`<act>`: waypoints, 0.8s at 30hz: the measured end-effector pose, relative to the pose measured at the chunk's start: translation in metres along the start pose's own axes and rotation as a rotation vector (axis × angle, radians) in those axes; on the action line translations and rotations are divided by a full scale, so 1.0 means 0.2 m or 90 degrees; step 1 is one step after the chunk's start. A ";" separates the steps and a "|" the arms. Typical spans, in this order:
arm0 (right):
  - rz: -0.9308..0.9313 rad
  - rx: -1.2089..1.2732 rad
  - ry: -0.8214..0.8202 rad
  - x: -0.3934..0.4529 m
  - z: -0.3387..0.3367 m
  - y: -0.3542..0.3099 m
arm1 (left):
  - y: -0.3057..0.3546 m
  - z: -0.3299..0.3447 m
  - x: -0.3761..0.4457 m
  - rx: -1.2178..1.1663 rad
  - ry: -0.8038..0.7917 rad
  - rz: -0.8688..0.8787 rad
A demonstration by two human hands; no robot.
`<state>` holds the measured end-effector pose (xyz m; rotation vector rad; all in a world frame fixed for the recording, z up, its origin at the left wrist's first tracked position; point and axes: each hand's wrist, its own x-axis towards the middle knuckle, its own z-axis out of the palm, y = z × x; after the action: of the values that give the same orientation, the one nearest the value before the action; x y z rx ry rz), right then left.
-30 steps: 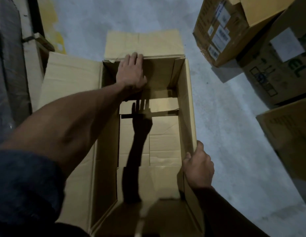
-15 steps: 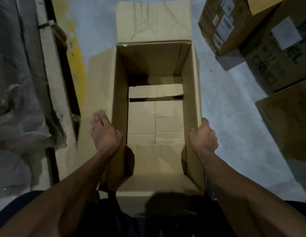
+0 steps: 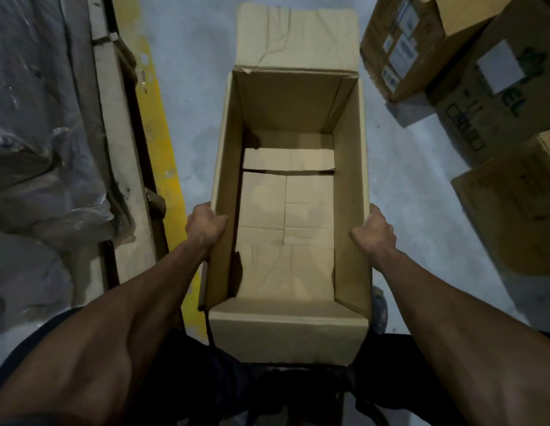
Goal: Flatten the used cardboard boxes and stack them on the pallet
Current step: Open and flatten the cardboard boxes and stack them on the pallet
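An open brown cardboard box stands upright in front of me, its far flap sticking out beyond the rim. Inside, the bottom flaps lie folded flat and nothing else is in it. My left hand grips the top edge of the left wall, fingers curled over the rim. My right hand grips the top edge of the right wall the same way. The near wall presses against my legs.
Several labelled cardboard boxes stand at the right, one with green print. A wooden pallet edge with plastic-wrapped goods runs along the left, beside a yellow floor line. Grey concrete floor lies between.
My left hand left the far wall, came back and now grips the left rim. The left side flap no longer shows. The box sits closer and squarer to me.
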<state>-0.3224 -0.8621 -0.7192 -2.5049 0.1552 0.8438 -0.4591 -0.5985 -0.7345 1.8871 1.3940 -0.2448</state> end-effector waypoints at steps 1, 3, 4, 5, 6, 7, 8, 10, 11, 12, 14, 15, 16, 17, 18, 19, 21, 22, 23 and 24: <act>0.001 0.003 0.006 -0.03 -0.01 0.01 | 0.01 -0.02 -0.02 -0.007 -0.001 0.011; 0.006 0.012 0.015 -0.07 -0.02 0.03 | 0.02 -0.03 -0.05 -0.018 -0.006 0.021; 0.007 0.004 0.014 -0.10 -0.03 0.02 | 0.03 -0.04 -0.08 -0.014 -0.008 0.010; 0.011 -0.013 0.014 -0.11 -0.05 -0.01 | 0.06 -0.06 -0.09 -0.003 -0.007 0.002; -0.002 -0.018 0.015 -0.09 -0.09 -0.03 | 0.10 -0.07 -0.08 -0.005 -0.011 0.005; -0.007 -0.020 0.025 -0.10 -0.10 -0.05 | 0.11 -0.08 -0.08 -0.007 -0.005 0.007; -0.062 -0.007 0.078 -0.31 -0.26 -0.14 | 0.16 -0.29 -0.26 -0.056 0.024 0.047; -0.100 0.001 0.119 -0.43 -0.40 -0.21 | 0.22 -0.42 -0.36 -0.103 0.031 0.082; -0.114 0.003 0.140 -0.43 -0.44 -0.23 | 0.24 -0.44 -0.33 -0.112 0.035 0.095; -0.126 0.002 0.132 -0.44 -0.45 -0.23 | 0.25 -0.45 -0.34 -0.118 0.027 0.096; -0.123 -0.003 0.132 -0.48 -0.46 -0.24 | 0.23 -0.45 -0.35 -0.132 0.026 0.091; -0.126 0.005 0.136 -0.49 -0.48 -0.25 | 0.24 -0.46 -0.36 -0.134 0.030 0.095; -0.131 0.007 0.143 -0.51 -0.50 -0.26 | 0.25 -0.48 -0.37 -0.128 0.039 0.097; -0.139 0.012 0.148 -0.55 -0.54 -0.27 | 0.27 -0.51 -0.42 -0.119 0.046 0.107; -0.148 0.015 0.154 -0.58 -0.57 -0.28 | 0.28 -0.54 -0.46 -0.117 0.057 0.116; -0.156 0.018 0.158 -0.60 -0.59 -0.27 | 0.28 -0.56 -0.48 -0.111 0.066 0.122; -0.167 0.025 0.172 -0.67 -0.62 -0.27 | 0.29 -0.58 -0.54 -0.096 0.081 0.137; -0.165 0.029 0.173 -0.69 -0.62 -0.25 | 0.29 -0.58 -0.57 -0.077 0.086 0.141; -0.168 0.038 0.173 -0.71 -0.62 -0.24 | 0.28 -0.58 -0.58 -0.062 0.091 0.144; -0.166 0.051 0.174 -0.72 -0.62 -0.24 | 0.28 -0.58 -0.60 -0.049 0.093 0.147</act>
<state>-0.3593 -0.8875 -0.5288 -2.4844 -0.0470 0.3835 -0.4876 -0.6142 -0.5616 2.0136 1.2465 0.0605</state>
